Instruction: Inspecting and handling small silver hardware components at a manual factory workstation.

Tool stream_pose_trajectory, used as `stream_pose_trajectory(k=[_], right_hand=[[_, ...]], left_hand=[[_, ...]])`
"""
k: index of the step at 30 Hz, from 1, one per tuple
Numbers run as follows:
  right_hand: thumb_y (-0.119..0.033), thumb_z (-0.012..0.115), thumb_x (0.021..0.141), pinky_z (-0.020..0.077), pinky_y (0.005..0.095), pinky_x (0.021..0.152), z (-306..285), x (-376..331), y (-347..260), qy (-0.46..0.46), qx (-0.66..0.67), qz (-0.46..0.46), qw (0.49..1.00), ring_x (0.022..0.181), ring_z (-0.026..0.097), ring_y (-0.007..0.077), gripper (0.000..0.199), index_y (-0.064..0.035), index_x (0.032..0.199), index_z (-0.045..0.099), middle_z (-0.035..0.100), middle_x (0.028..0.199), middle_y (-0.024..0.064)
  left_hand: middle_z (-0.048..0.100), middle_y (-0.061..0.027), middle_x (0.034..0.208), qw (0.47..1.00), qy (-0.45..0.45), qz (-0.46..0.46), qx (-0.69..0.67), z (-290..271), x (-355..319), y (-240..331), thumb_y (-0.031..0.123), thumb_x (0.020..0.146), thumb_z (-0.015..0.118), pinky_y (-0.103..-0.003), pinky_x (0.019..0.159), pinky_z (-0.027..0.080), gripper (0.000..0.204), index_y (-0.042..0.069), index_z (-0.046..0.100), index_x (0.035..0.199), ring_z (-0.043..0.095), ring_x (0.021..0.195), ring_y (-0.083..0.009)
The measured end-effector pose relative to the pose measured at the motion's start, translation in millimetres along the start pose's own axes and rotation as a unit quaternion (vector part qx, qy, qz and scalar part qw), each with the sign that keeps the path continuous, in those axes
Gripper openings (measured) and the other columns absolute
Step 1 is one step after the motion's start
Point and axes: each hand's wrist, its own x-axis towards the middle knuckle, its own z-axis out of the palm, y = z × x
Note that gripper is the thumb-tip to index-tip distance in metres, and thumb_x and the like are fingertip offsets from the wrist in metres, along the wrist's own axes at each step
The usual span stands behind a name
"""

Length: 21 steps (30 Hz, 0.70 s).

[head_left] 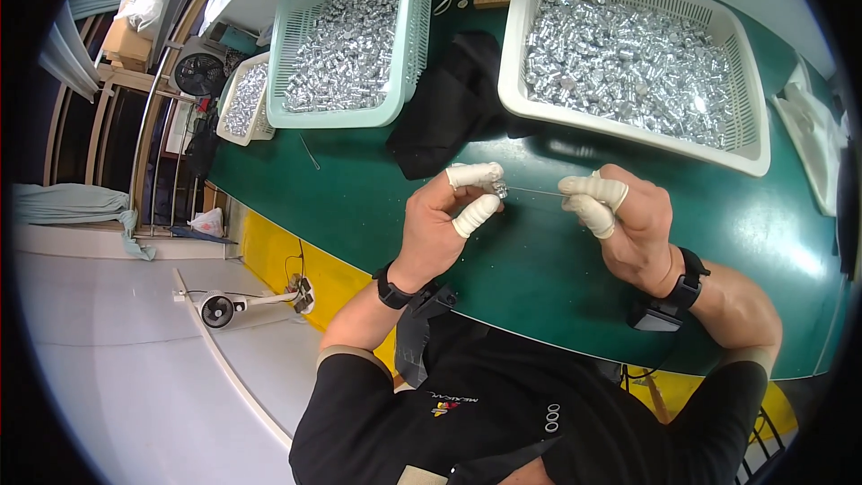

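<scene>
Over the green table [377,189], my left hand [445,220] pinches a small shiny metal part [501,189] between thumb and forefinger. Both of those fingers wear white finger cots. To its right, my right hand [624,216] grips a thin metal rod [537,192] between cot-covered fingertips. The rod lies roughly level, and its left end meets the metal part; whether it enters the part is too small to tell. Beyond my right hand stands a white plastic basket [628,133] heaped with similar shiny metal parts.
A pale green basket [337,117] of metal parts stands at the far left, beside a smaller white basket [262,126]. Black cloth [440,117] lies between the large baskets. A thin wire tool [310,153] rests left on the table. A white bag [808,135] sits at the right edge.
</scene>
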Motion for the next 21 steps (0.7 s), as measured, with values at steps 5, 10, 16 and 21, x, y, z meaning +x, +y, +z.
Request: stream_pose_trajectory(k=[5,10,16,21], right_hand=[[-0.012,0.061,0.099,0.0471,0.0236,0.057,7.8,-7.6,-3.2,-0.008,0.122,0.145,0.982,0.065,0.060,0.0108,0.018,-0.0018,0.109,0.071,0.067,0.079,0.0052],[-0.022,0.058,0.103,0.0446,0.0193,0.056,12.9,-13.4,-0.7,-0.027,0.275,0.344,0.897,0.064,0.057,0.0060,0.026,-0.0017,0.113,0.071,0.069,0.082,0.0030],[-0.024,0.056,0.104,0.0441,0.0195,0.054,18.7,-5.4,16.0,-0.022,0.344,0.435,0.832,0.061,0.056,0.0058,0.030,0.0012,0.110,0.071,0.069,0.082,0.0044],[-0.024,0.057,0.103,0.0455,0.0190,0.053,3.6,4.9,4.0,-0.014,0.279,0.401,0.872,0.061,0.058,0.0047,0.027,-0.0025,0.111,0.071,0.071,0.082,0.0022]], left_hand=[[0.068,-0.0066,0.100,1.000,-0.007,-0.014,-0.019,-0.6,-2.7,-1.1,-0.001,0.090,0.072,-0.027,0.081,0.054,0.028,-0.001,0.064,0.117,0.066,0.092,-0.0141],[0.067,-0.0065,0.100,0.998,-0.022,0.046,0.032,-0.5,-7.2,-6.4,-0.003,0.087,0.073,-0.027,0.080,0.054,0.028,-0.001,0.065,0.114,0.066,0.091,-0.0144],[0.065,-0.0064,0.100,0.975,-0.037,0.121,0.184,-3.5,1.7,-3.1,-0.005,0.084,0.075,-0.027,0.079,0.053,0.026,-0.001,0.067,0.108,0.064,0.090,-0.0133],[0.064,-0.0062,0.099,0.978,-0.052,0.068,0.190,2.9,13.0,16.3,-0.005,0.084,0.074,-0.027,0.080,0.053,0.023,-0.001,0.066,0.105,0.064,0.089,-0.0135]])
